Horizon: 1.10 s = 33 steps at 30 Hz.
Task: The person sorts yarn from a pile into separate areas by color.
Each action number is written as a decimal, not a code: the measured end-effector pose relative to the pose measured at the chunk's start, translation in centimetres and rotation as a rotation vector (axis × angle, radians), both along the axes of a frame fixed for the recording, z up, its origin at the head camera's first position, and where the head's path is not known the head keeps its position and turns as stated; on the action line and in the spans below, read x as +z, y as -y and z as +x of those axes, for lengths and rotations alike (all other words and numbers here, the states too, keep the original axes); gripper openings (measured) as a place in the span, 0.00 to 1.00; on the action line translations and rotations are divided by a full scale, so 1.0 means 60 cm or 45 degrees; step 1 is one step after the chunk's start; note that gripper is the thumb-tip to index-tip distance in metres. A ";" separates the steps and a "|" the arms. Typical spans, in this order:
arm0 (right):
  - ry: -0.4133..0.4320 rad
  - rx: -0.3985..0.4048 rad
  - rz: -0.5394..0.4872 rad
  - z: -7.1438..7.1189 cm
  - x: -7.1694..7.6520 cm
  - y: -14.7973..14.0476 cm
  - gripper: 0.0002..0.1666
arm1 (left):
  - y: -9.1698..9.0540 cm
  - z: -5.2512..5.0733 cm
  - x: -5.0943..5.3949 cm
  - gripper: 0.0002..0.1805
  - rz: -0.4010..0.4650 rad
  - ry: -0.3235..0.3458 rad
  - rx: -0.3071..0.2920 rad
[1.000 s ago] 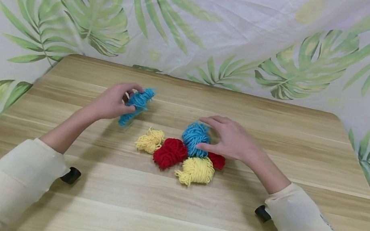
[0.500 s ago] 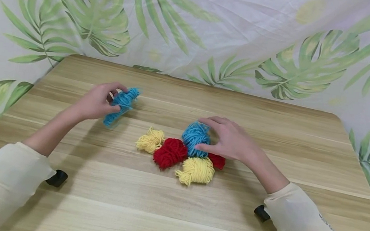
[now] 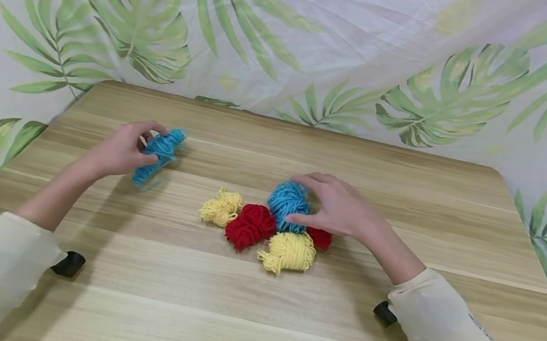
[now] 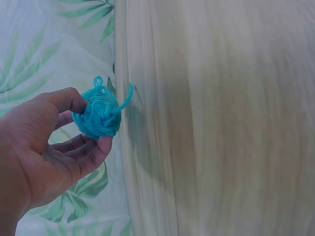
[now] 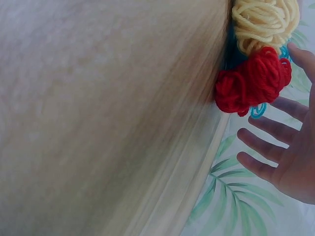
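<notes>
In the head view my left hand (image 3: pixel 120 150) pinches a light blue bundle of yarn (image 3: pixel 161 150) between thumb and fingers, above the left part of the table. Loose strands stick out of that bundle in the left wrist view. My right hand (image 3: pixel 340 207) hovers with spread fingers around a darker blue ball of yarn (image 3: pixel 288 204); whether it touches the ball I cannot tell. Beside this ball lie a red ball of yarn (image 3: pixel 250 227), a yellow ball (image 3: pixel 288 251) and a smaller yellow bundle (image 3: pixel 221 207). Another red bundle (image 3: pixel 319 238) is partly hidden behind the yellow ball and my hand.
The yarn lies clustered near the middle of a wooden table (image 3: pixel 225 331). A leaf-patterned cloth (image 3: pixel 285 34) hangs behind the table's far edge. Black wrist cameras stick out from under both sleeves.
My left hand has moved left and slightly nearer, carrying the light blue yarn away from the cluster. My right hand and the other yarn have stayed almost still.
</notes>
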State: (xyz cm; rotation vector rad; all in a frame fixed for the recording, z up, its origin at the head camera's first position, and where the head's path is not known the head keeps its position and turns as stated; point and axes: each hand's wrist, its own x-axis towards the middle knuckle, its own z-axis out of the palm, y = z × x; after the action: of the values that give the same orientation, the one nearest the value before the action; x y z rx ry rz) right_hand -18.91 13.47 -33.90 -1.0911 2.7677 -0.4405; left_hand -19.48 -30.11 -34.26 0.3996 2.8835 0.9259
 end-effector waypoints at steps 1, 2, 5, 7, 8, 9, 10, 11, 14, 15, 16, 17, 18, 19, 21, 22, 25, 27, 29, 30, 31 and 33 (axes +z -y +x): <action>0.001 0.001 0.000 0.000 0.000 0.000 0.51 | 0.004 0.000 -0.001 0.26 -0.008 -0.003 0.003; 0.004 0.003 -0.001 0.000 0.000 0.000 0.51 | 0.009 0.000 -0.002 0.26 -0.015 -0.006 0.003; 0.012 0.003 0.000 0.000 0.001 0.001 0.50 | 0.021 0.000 -0.005 0.25 -0.039 -0.015 0.006; 0.017 0.004 0.003 -0.001 0.001 0.002 0.51 | 0.030 0.000 -0.007 0.26 -0.062 -0.022 0.011; 0.016 0.006 0.005 -0.002 0.001 0.002 0.51 | 0.034 0.000 -0.008 0.26 -0.072 -0.025 0.014; 0.016 0.008 0.005 -0.002 0.001 0.002 0.51 | 0.038 0.001 -0.009 0.26 -0.081 -0.023 0.018; 0.017 0.011 0.006 -0.003 0.001 0.003 0.51 | 0.042 0.001 -0.010 0.26 -0.087 -0.021 0.021; 0.019 0.014 0.007 -0.004 0.001 0.003 0.51 | 0.044 0.002 -0.010 0.26 -0.095 -0.018 0.026; 0.029 0.018 0.014 -0.004 0.001 0.004 0.51 | 0.049 0.003 -0.011 0.26 -0.111 -0.009 0.031; 0.034 0.018 0.016 -0.005 0.001 0.004 0.51 | 0.049 0.004 -0.011 0.25 -0.117 -0.004 0.031; 0.038 0.018 0.019 -0.005 0.001 0.005 0.51 | 0.048 0.005 -0.011 0.25 -0.121 -0.004 0.029; 0.042 0.017 0.021 -0.005 0.002 0.005 0.51 | 0.047 0.005 -0.011 0.25 -0.127 -0.004 0.029; 0.044 0.017 0.023 -0.005 0.002 0.005 0.51 | 0.047 0.006 -0.011 0.25 -0.131 -0.005 0.027; 0.045 0.017 0.023 -0.005 0.002 0.006 0.51 | 0.046 0.006 -0.011 0.25 -0.135 -0.004 0.027; 0.047 0.018 0.024 -0.005 0.003 0.006 0.51 | 0.045 0.008 -0.011 0.25 -0.140 0.004 0.030; 0.048 0.019 0.025 -0.005 0.004 0.007 0.50 | 0.044 0.008 -0.011 0.25 -0.139 0.006 0.033; 0.055 0.018 0.023 -0.006 0.003 0.008 0.49 | 0.044 0.010 -0.011 0.26 -0.127 0.025 0.036; 0.059 0.018 0.021 -0.007 0.002 0.009 0.49 | 0.043 0.011 -0.011 0.27 -0.115 0.037 0.036; 0.064 0.018 0.018 -0.008 0.001 0.010 0.48 | 0.042 0.013 -0.009 0.28 -0.097 0.060 0.030; 0.067 0.018 0.017 -0.008 0.001 0.010 0.48 | 0.042 0.014 -0.007 0.29 -0.090 0.075 0.029; 0.069 0.019 0.016 -0.008 0.001 0.011 0.48 | 0.042 0.015 -0.006 0.29 -0.089 0.087 0.027; 0.074 0.020 0.016 -0.008 0.001 0.011 0.48 | 0.044 0.016 -0.003 0.30 -0.091 0.109 0.017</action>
State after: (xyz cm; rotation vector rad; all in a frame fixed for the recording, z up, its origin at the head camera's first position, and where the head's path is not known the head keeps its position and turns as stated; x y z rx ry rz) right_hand -19.40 12.80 -33.83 -1.0786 2.7067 -0.4444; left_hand -18.55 -32.72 -34.43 0.3264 2.8353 0.8178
